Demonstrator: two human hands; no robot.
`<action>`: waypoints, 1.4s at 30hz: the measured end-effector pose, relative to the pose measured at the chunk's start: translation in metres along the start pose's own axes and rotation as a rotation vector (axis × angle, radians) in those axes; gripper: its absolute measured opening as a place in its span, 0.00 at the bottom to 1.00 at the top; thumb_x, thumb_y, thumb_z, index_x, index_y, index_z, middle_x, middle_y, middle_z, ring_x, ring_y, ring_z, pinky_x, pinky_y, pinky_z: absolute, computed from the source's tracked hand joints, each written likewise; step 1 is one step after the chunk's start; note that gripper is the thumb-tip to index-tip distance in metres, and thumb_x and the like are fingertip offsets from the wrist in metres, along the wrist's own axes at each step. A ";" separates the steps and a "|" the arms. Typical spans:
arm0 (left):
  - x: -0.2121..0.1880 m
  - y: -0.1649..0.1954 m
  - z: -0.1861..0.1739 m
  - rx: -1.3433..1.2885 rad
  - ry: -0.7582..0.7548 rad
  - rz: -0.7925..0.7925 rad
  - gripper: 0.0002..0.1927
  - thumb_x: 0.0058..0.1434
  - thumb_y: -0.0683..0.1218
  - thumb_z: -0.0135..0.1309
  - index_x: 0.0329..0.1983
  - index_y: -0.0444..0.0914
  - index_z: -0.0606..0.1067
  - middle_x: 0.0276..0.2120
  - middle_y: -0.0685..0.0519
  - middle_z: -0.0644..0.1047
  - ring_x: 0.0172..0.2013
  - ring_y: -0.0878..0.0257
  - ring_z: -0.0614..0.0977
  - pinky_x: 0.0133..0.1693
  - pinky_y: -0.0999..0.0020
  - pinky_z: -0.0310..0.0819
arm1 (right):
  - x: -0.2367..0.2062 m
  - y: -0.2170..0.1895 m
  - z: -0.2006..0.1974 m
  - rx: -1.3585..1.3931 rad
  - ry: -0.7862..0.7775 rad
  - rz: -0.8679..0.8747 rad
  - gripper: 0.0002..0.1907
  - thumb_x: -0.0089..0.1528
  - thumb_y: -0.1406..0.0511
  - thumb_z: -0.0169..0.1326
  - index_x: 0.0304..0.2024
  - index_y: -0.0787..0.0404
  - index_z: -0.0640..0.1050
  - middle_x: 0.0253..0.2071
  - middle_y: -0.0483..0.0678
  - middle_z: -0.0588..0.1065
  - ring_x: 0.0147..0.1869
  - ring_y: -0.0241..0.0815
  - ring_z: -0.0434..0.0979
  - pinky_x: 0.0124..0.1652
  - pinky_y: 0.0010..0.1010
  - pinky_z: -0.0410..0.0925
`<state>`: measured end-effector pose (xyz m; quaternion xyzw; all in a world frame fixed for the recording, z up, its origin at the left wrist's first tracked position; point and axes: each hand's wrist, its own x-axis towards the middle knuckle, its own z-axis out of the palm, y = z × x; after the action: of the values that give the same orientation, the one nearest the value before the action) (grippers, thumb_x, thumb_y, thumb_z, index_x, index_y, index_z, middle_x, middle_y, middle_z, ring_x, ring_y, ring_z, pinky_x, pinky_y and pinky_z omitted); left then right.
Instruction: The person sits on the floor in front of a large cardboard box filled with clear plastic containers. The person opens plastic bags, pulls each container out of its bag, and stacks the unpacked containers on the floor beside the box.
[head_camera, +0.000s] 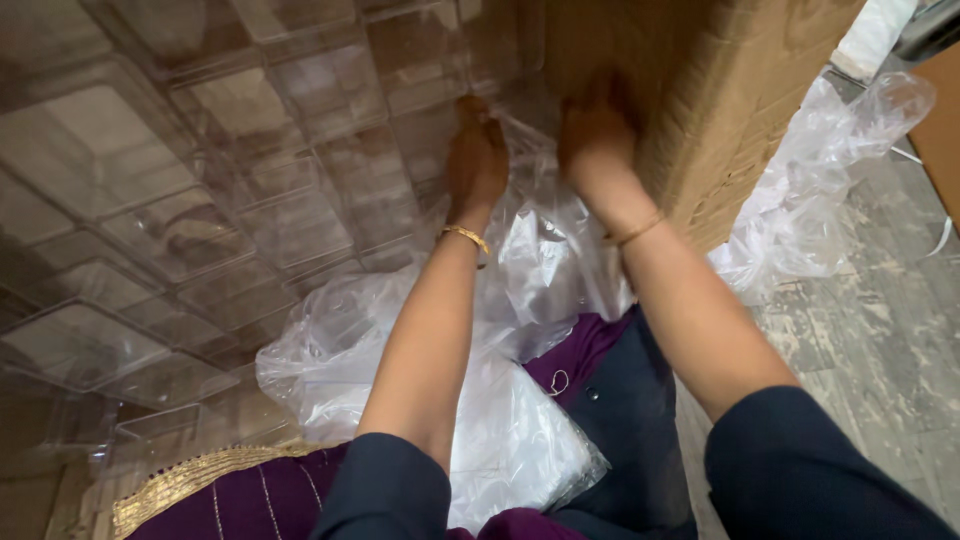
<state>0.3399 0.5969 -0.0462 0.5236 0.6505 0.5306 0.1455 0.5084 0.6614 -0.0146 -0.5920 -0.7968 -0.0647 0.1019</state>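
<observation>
Reaching forward with both arms, the person has the left hand and the right hand buried in crumpled clear plastic wrap at the mouth of a big cardboard box. The left hand's grip looks narrow, fingers curled into the film near a clear plastic tray; whether it pinches film alone or the tray's edge too, I cannot tell. The right hand's grip presses flat against the box's lower corner, fingers hidden behind film and blur, so its hold cannot be judged.

The wrap lies at six o'clock from both hands, spilling down over the lap and a folded stack of plastic bags. The box stands at one to two o'clock from the right hand, touching it. The stacked clear trays fill everything from nine to eleven o'clock of the left hand, just beside it.

My worry is the film: thin and slippery, it could tear or slide through the fingers if tugged hard, and a snagged fold could drag a tray with it. The tray stack looks loosely nested, so a bump from the left wrist, with its gold bangle, might shift it. The box leans over the hands and could tip toward the lap if its corner is pulled.
</observation>
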 end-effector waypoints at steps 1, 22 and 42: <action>0.000 -0.001 0.002 -0.008 -0.033 -0.082 0.19 0.71 0.49 0.44 0.64 0.43 0.61 0.40 0.37 0.82 0.41 0.36 0.82 0.42 0.42 0.73 | -0.008 -0.001 0.004 0.012 -0.010 -0.003 0.20 0.61 0.69 0.51 0.57 0.62 0.76 0.48 0.69 0.76 0.46 0.66 0.80 0.46 0.53 0.73; 0.015 0.033 -0.141 -0.745 -0.323 0.100 0.06 0.73 0.46 0.55 0.45 0.39 0.79 0.28 0.61 0.74 0.25 0.71 0.67 0.27 0.72 0.59 | -0.039 -0.056 -0.043 2.160 -0.569 0.331 0.23 0.66 0.57 0.50 0.58 0.65 0.76 0.50 0.52 0.77 0.47 0.43 0.72 0.45 0.36 0.69; 0.022 0.036 -0.238 -0.320 -0.750 0.249 0.18 0.60 0.54 0.62 0.45 0.38 0.78 0.37 0.57 0.80 0.40 0.67 0.78 0.43 0.70 0.73 | -0.110 -0.113 -0.097 1.162 -1.031 -0.471 0.28 0.71 0.50 0.50 0.54 0.69 0.82 0.52 0.65 0.76 0.54 0.57 0.76 0.60 0.44 0.72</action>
<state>0.1727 0.4832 0.0858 0.7255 0.3938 0.4114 0.3864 0.4387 0.5047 0.0554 -0.2170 -0.7537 0.6204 -0.0031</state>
